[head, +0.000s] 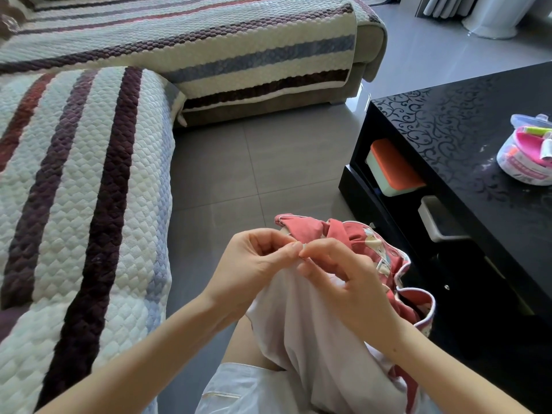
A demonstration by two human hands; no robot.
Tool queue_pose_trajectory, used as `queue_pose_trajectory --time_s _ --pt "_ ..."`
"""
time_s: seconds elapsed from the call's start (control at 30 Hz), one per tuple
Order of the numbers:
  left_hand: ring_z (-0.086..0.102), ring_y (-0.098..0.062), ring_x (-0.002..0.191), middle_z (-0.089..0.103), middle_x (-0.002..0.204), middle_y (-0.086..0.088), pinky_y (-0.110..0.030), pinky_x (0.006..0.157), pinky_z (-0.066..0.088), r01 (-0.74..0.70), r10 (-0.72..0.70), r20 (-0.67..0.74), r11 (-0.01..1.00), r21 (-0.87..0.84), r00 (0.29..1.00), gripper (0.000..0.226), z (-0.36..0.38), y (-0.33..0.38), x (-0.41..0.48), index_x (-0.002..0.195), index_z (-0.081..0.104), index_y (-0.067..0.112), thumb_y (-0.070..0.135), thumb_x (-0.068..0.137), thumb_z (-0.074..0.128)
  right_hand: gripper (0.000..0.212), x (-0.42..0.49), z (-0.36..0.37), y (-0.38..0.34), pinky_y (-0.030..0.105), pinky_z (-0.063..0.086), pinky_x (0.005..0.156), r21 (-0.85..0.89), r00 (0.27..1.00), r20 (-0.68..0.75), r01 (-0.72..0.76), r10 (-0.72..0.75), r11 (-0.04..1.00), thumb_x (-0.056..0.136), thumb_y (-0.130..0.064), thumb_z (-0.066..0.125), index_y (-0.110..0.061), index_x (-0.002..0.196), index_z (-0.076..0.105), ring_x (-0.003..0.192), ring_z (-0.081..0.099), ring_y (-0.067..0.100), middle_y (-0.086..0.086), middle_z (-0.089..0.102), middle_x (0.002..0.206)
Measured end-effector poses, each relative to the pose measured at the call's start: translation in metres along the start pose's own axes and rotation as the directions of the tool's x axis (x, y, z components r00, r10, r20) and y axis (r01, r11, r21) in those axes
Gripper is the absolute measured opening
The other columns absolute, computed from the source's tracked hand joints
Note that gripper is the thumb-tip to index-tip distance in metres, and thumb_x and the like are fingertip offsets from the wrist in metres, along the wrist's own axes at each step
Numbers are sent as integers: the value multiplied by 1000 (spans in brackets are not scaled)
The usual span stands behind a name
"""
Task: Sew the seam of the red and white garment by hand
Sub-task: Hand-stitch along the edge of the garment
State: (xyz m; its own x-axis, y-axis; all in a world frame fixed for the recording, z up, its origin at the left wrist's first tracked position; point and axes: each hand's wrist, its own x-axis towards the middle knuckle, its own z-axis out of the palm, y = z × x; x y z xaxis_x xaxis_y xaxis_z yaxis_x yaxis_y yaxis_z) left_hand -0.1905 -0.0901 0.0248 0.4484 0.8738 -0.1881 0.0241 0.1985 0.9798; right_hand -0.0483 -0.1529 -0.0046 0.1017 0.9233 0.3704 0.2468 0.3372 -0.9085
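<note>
The red and white garment (322,330) lies bunched over my lap, white lining toward me and red printed cloth with white piping falling to the right. My left hand (254,261) pinches the top edge of the white cloth between thumb and fingers. My right hand (343,273) meets it fingertip to fingertip and pinches the same edge just to the right. Needle and thread are too small to make out between the fingers.
A striped quilted sofa (77,180) runs along my left and across the back. A black glossy coffee table (466,138) stands at the right, with a clear sewing-kit box (528,153) on top and an orange-lidded box (394,168) on its shelf. Grey floor tiles (257,162) lie between.
</note>
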Motion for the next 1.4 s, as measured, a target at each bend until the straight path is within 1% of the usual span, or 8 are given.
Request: queue_pose_trajectory --time_s 0.23,0.57,0.8,0.9,1.1,1.17,1.27,1.4 --pt "62 -8 70 70 72 0 -18 69 49 -9 11 -24 998 64 1000 14 6 -6 3 75 71 10 8 87 64 8 8 -2 3 21 45 87 -423 938 -100 262 -332 867 91 -12 62 -14 88 69 99 63 13 3 69 104" --pt "60 -4 69 68 72 2 -19 69 46 21 2 -123 983 184 992 13 11 -12 7 79 69 5 9 90 64 10 5 -8 -8 37 52 77 -171 924 -136 334 -358 927 95 -8 51 -13 89 58 87 66 23 6 68 86" --pt "51 2 46 59 56 12 -8 41 37 169 -169 14 986 1 986 15 5 1 6 81 62 8 12 94 54 8 19 -30 -19 26 51 65 374 992 -81 -58 95 926 95 -11 46 -6 89 46 59 63 26 10 61 65" --pt "55 -3 50 60 60 5 -12 45 42 232 -218 131 966 -112 967 17 -2 7 11 75 64 11 15 89 57 10 22 -41 -8 23 39 47 243 981 -56 -166 184 956 92 -16 55 -9 85 57 48 45 17 3 51 57" --pt "53 -4 48 57 55 6 -13 48 42 225 -177 264 960 -165 948 28 -7 17 12 58 66 17 13 85 62 13 20 -37 19 43 42 51 -158 987 39 -149 157 976 89 -31 56 -22 85 64 53 48 26 8 59 65" --pt "54 -5 51 57 58 5 -14 49 43 210 -161 281 966 -154 946 24 -9 19 11 63 65 16 15 87 61 15 22 -35 24 37 44 53 -232 986 57 -142 159 962 89 -31 54 -21 85 64 55 51 19 1 63 69" --pt "56 -6 52 59 60 2 -15 50 44 209 -165 274 967 -142 948 23 -9 21 11 66 65 14 17 87 57 9 25 -32 28 16 35 55 -293 982 59 -154 179 944 89 -16 61 -19 82 65 53 46 8 -10 60 65" --pt "57 -6 50 60 59 2 -15 48 45 201 -156 284 970 -138 946 25 -9 25 10 65 67 15 17 85 53 8 27 -31 27 35 43 55 -209 965 155 -177 211 962 87 -16 64 -18 80 66 55 50 17 1 60 66"
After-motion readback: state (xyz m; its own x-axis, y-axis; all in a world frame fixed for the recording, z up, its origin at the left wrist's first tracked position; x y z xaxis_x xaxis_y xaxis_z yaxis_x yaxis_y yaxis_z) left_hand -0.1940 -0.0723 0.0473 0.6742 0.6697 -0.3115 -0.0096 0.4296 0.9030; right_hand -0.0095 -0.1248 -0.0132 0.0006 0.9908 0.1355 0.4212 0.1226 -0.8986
